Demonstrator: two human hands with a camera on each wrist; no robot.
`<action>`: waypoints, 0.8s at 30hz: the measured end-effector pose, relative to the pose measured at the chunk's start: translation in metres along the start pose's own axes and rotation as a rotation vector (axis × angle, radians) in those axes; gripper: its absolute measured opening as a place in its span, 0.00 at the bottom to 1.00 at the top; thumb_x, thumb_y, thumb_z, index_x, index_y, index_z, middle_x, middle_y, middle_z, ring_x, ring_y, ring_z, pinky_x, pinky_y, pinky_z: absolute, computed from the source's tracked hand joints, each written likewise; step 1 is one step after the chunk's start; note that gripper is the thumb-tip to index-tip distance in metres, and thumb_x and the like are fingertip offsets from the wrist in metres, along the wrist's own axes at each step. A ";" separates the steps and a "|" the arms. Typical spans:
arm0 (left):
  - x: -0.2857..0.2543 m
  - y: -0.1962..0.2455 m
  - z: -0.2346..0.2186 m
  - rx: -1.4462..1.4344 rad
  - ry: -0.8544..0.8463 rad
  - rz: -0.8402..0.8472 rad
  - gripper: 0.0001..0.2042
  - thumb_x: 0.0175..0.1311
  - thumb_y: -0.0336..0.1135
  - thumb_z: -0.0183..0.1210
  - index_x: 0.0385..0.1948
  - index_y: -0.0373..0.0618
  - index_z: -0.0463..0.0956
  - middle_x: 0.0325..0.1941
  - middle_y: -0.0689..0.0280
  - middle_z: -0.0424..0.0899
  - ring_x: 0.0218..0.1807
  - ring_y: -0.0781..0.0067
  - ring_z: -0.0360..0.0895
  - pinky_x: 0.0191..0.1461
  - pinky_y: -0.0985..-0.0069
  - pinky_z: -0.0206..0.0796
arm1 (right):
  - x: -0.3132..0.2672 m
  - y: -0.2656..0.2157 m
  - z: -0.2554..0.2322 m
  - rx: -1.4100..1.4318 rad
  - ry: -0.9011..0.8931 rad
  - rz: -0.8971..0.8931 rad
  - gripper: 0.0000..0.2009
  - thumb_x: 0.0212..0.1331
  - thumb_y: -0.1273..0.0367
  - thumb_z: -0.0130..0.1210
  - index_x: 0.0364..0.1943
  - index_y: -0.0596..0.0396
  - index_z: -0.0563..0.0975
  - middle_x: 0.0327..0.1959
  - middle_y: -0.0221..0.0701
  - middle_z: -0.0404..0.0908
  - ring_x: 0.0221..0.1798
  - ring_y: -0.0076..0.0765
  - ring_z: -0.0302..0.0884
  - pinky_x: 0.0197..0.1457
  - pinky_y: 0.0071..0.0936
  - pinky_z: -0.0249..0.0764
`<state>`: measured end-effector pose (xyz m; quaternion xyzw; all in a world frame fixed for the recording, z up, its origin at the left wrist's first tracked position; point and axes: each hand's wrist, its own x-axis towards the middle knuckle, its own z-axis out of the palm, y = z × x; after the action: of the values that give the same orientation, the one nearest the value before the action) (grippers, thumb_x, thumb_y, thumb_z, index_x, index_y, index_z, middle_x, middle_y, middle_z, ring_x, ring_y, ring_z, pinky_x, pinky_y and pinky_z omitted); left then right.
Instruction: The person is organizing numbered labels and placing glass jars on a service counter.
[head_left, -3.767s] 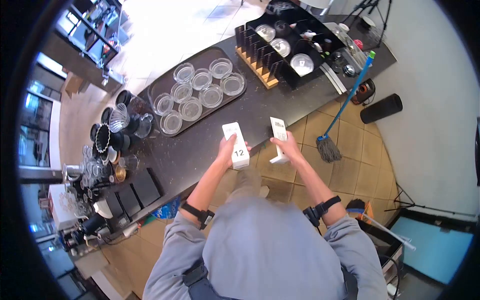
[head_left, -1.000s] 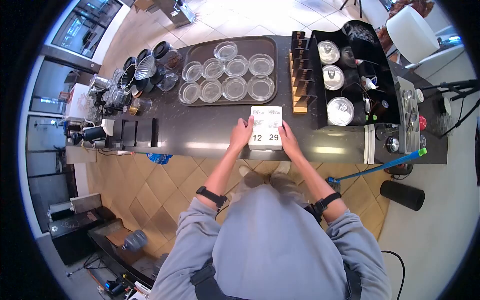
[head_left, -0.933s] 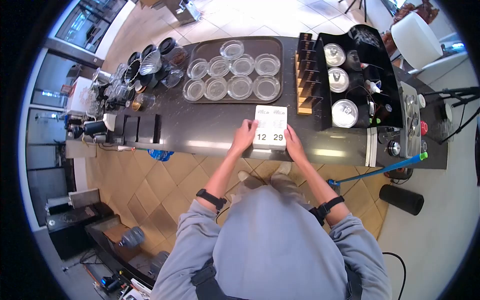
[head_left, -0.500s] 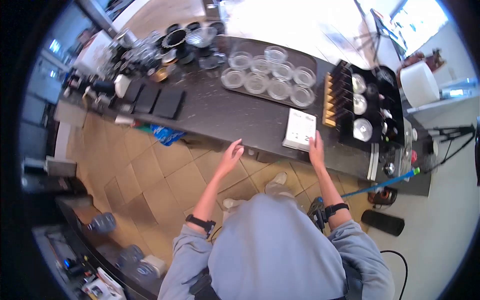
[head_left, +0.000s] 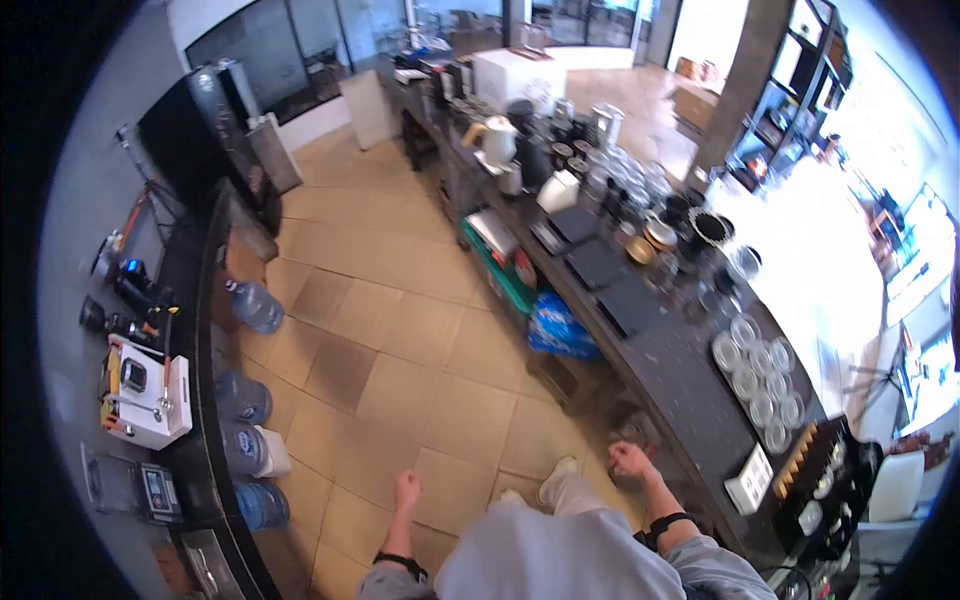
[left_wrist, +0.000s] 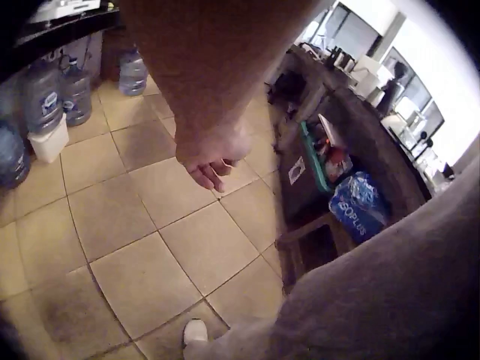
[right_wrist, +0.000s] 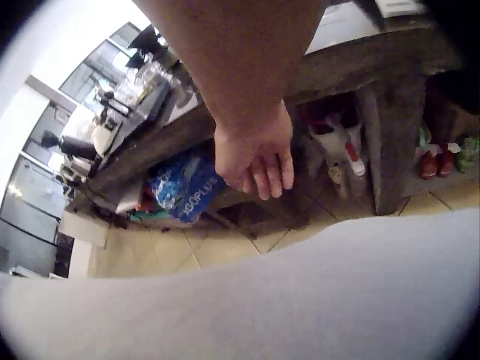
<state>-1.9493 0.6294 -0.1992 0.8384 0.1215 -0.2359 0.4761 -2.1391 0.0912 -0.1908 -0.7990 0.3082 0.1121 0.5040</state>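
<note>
Grey-sleeved right hand (head_left: 630, 460): mine, its fingers loosely bent with nothing in them; it hangs off the counter's front side, touching nothing that I can see.
Left hand (head_left: 408, 490): also slack, fingers half curled around nothing, out over the floor tiles (head_left: 410, 345) and well apart from the counter.
White boxes, from me: to the right of my right hand, on top of the counter (head_left: 685, 400) near its front edge; neither hand touches them.
Nearer hand: my right, plainly; my left has my whole body's width of floor to cross.
Boxes' long side: seems to run back across the counter, away from its front edge; the print is too small to read.
White boxes (head_left: 749, 480), neighbours: the wooden rack (head_left: 795, 465) just beyond on the right, the glass dishes (head_left: 745, 382) further back along the counter.
Blue bag (head_left: 560, 325): below the counter top, left of my right hand and apart from it.
</note>
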 end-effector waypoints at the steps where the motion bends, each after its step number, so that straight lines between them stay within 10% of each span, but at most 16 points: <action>1: -0.009 -0.005 -0.004 -0.003 -0.023 -0.008 0.10 0.70 0.35 0.51 0.29 0.41 0.75 0.22 0.68 0.77 0.25 0.78 0.76 0.28 0.75 0.69 | 0.008 0.047 0.024 -0.104 -0.085 0.090 0.09 0.65 0.69 0.49 0.43 0.53 0.80 0.27 0.27 0.79 0.26 0.28 0.78 0.29 0.30 0.75; 6: 0.050 0.036 -0.030 -0.299 -0.116 0.027 0.09 0.70 0.34 0.51 0.35 0.40 0.78 0.26 0.67 0.80 0.27 0.77 0.78 0.32 0.77 0.72 | 0.246 0.100 0.108 0.103 -0.794 0.370 0.11 0.58 0.65 0.51 0.39 0.55 0.79 0.29 0.29 0.82 0.25 0.33 0.78 0.28 0.32 0.74; 9: 0.087 0.072 -0.051 -0.319 -0.134 0.082 0.09 0.70 0.34 0.51 0.35 0.40 0.78 0.27 0.67 0.80 0.29 0.77 0.79 0.34 0.77 0.73 | 0.245 -0.116 0.117 -0.517 -0.609 -0.095 0.14 0.57 0.64 0.49 0.41 0.56 0.79 0.31 0.32 0.83 0.27 0.35 0.79 0.30 0.32 0.75; 16: 0.178 0.066 -0.112 -0.139 -0.081 -0.100 0.08 0.68 0.31 0.52 0.35 0.38 0.78 0.28 0.66 0.82 0.30 0.73 0.80 0.36 0.74 0.73 | 0.373 -0.320 0.165 -0.525 -0.603 -0.088 0.15 0.57 0.62 0.49 0.42 0.55 0.80 0.37 0.41 0.85 0.38 0.42 0.83 0.40 0.38 0.78; 17: 0.192 0.062 -0.121 -0.139 -0.077 -0.095 0.08 0.68 0.31 0.52 0.35 0.38 0.78 0.28 0.66 0.82 0.30 0.73 0.80 0.36 0.74 0.73 | 0.398 -0.346 0.174 -0.587 -0.538 -0.326 0.16 0.58 0.61 0.48 0.42 0.56 0.80 0.39 0.43 0.84 0.41 0.47 0.83 0.43 0.41 0.77; 18: 0.197 0.054 -0.125 -0.184 -0.026 -0.201 0.07 0.67 0.30 0.53 0.35 0.37 0.78 0.28 0.65 0.82 0.30 0.72 0.79 0.35 0.74 0.73 | 0.415 -0.364 0.184 -0.647 -0.477 -0.554 0.17 0.59 0.61 0.47 0.43 0.57 0.80 0.42 0.46 0.84 0.43 0.53 0.82 0.46 0.45 0.76; 23: 0.207 0.030 -0.140 -0.386 -0.004 -0.292 0.09 0.66 0.32 0.51 0.29 0.38 0.77 0.25 0.64 0.80 0.27 0.68 0.78 0.32 0.66 0.71 | 0.486 -0.453 0.210 -0.636 -0.553 -0.550 0.17 0.59 0.60 0.49 0.47 0.53 0.79 0.45 0.44 0.83 0.48 0.54 0.80 0.52 0.45 0.75; 24: 0.218 0.003 -0.141 -0.790 -0.073 -0.423 0.11 0.66 0.34 0.50 0.26 0.40 0.75 0.24 0.63 0.78 0.28 0.65 0.78 0.33 0.61 0.71 | 0.499 -0.467 0.213 -0.608 -0.595 -0.559 0.17 0.59 0.60 0.49 0.46 0.52 0.79 0.45 0.44 0.83 0.49 0.55 0.80 0.53 0.45 0.75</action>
<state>-1.7212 0.7435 -0.2471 0.5403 0.3542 -0.2931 0.7048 -1.4361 0.2292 -0.1909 -0.8950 -0.1208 0.2804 0.3251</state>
